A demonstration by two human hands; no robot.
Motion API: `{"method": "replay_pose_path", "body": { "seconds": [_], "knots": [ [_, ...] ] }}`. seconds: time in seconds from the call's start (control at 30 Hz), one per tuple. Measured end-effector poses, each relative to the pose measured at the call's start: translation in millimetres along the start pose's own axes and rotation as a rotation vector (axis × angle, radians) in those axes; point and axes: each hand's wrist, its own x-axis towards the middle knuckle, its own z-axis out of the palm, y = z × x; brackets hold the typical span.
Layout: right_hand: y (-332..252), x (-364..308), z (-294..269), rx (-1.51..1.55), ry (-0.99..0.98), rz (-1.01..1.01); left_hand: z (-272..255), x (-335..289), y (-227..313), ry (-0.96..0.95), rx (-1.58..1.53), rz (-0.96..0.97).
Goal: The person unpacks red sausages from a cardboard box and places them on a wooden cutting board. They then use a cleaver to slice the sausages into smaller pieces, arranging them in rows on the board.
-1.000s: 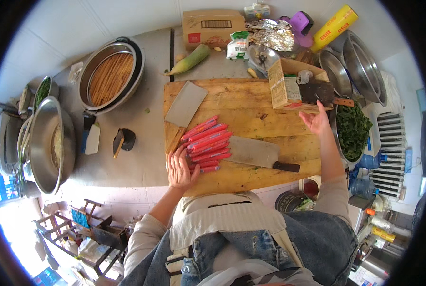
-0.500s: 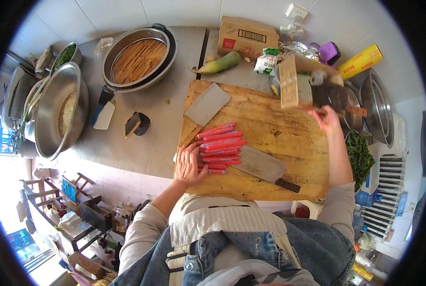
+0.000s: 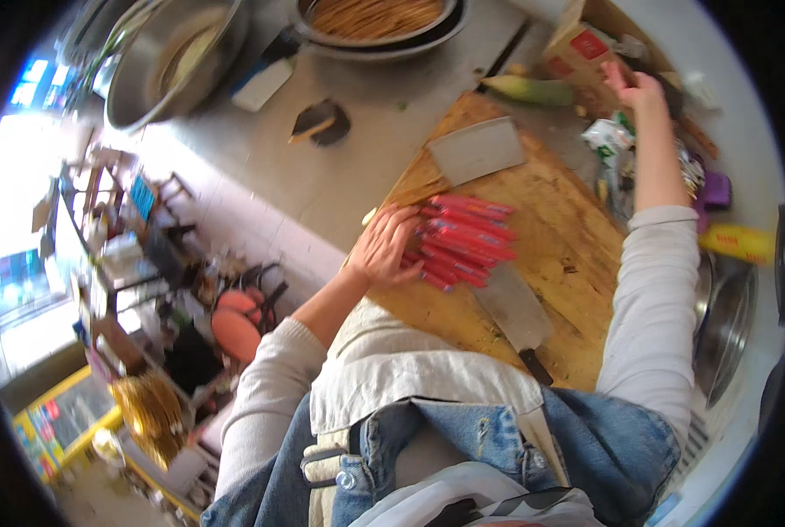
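My left hand [image 3: 385, 246] lies with fingers spread against the ends of a bundle of red-wrapped sticks, perhaps sausages [image 3: 467, 239]. They rest on a thick wooden cutting board [image 3: 577, 255]. A cleaver [image 3: 478, 151] with a broad grey blade lies beyond them, and a second knife [image 3: 514, 309] with a dark handle lies on their near right side. Far off to the right, my right hand [image 3: 637, 88] is stretched out at the cardboard box [image 3: 575, 51], fingers apart. Beside it is a dark object with a brown handle [image 3: 698, 136], partly hidden by the hand.
A green-white radish [image 3: 529, 90] lies past the board, near a green-white packet [image 3: 608, 136]. A yellow box [image 3: 739, 243] and a purple container [image 3: 716, 191] stand right. Metal basins [image 3: 138, 97], a steamer pan [image 3: 384, 51] and a white scraper [image 3: 263, 85] are on the left counter.
The view has turned, shifting the scene. My right hand has moved from the board's far right edge to the cardboard box; the dark brown-handled object has moved back too. My left hand stays at the sticks.
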Motion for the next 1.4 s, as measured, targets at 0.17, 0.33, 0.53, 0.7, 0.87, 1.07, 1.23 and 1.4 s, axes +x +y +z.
{"method": "replay_pose_path", "body": {
  "seconds": [0.17, 0.33, 0.53, 0.7, 0.87, 1.07, 1.23, 1.4],
  "knots": [
    [-0.7, 26.2, 8.7, -0.058, -0.080, -0.132, -0.2, -2.3, 0.8, 0.020, 0.006, -0.045],
    [89.4, -37.7, -25.8, -0.749, -0.313, -0.080, -2.3, -3.7, -0.1, 0.013, 0.002, -0.006],
    [327.4, -242.1, -148.4, -1.631, -0.649, -0.732, -1.7, -2.8, -8.7, 0.017, -0.136, 0.059],
    [464.9, -318.6, -184.2, -2.029, -0.540, -1.051, -0.6, -29.1, -19.4, 0.144, -0.218, -0.076],
    [510.3, -315.7, -194.9, -2.015, -0.295, -1.250, -9.7, -64.8, -29.1, 0.118, -0.126, -0.010],
    [520.8, -322.7, -199.2, -1.792, -0.316, -1.348, -24.8, -62.1, -25.2, 0.053, -0.430, -0.150],
    [529.4, -347.3, -195.1, -1.315, -0.388, -0.808, -44.5, -66.0, 0.0, -0.110, -1.320, -0.416],
    [523.7, -369.1, -173.8, -0.934, -0.493, -0.449, -56.3, -63.8, 26.9, -0.011, -1.427, -0.399]
  ]
}}
